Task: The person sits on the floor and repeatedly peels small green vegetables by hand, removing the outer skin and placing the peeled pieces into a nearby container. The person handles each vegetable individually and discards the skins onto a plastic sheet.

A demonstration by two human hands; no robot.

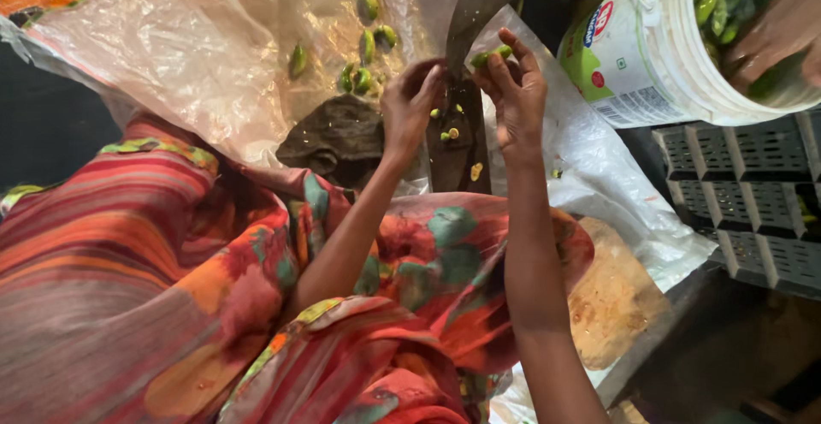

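Nearest the camera, bright striped and flowered cloth (pixel 171 304) covers the lap, and both bare forearms reach up from it toward twelve o'clock. The left hand (pixel 412 103) is curled at the near edge of an upright curved blade (pixel 479 0), its fingertips pinched together; a small piece may sit between them, but I cannot tell. The right hand (pixel 516 90), at two o'clock of the left one, grips a small green vegetable (pixel 492 54) between thumb and fingers, pressed against the blade's edge, seemingly so the fixed steel cuts while the hand pushes. Yellowish cut bits (pixel 453 133) cling to the blade's wooden base (pixel 457 154) just below the hands. Beyond, at eleven o'clock, a clear plastic sheet (pixel 188 47) is spread out and carries several cut green pieces (pixel 366 47), likely to keep them off the floor. At two o'clock stands a white bucket (pixel 658 56) filled with whole green vegetables, another person's hand (pixel 774 30) resting in it, and a dark crate (pixel 753 193) beside it
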